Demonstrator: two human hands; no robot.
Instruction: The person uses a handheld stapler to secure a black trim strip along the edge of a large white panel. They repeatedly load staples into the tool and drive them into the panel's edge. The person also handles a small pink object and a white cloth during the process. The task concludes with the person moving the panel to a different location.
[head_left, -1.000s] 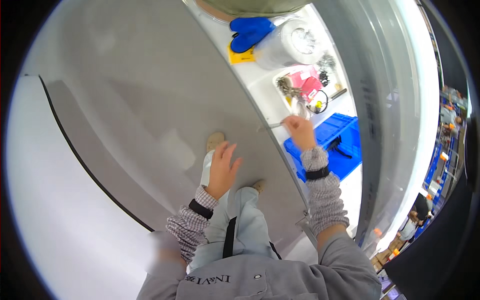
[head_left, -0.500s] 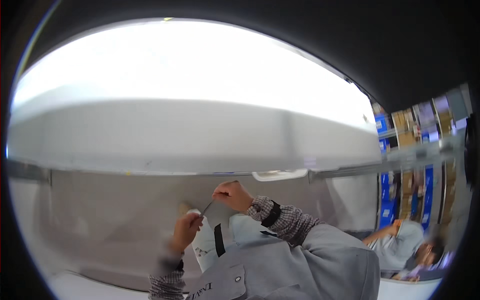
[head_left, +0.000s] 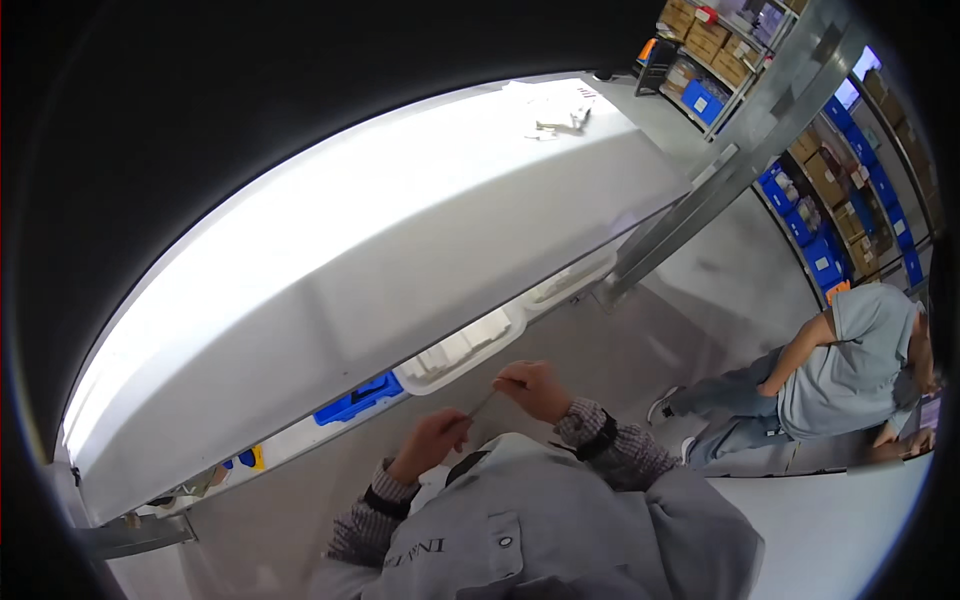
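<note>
Between my two hands, in front of my body, a thin dark strip is stretched; whether it is a cord or a slim tool I cannot make out. My left hand pinches its lower end. At its upper end are the closed fingers of my right hand. Both hands are below the near edge of a white table, apart from it. Beyond them, under the tabletop, a white tray holds pale pieces.
A blue container sits on the shelf under the table. White pieces lie at the table's far end. A metal post rises at its right. Further right stand a co-worker and shelving with blue bins and cardboard boxes.
My view has swung to the right, so the table slants and its far end shows. Both hands still hold the strip. The co-worker now appears larger and more fully in view.
</note>
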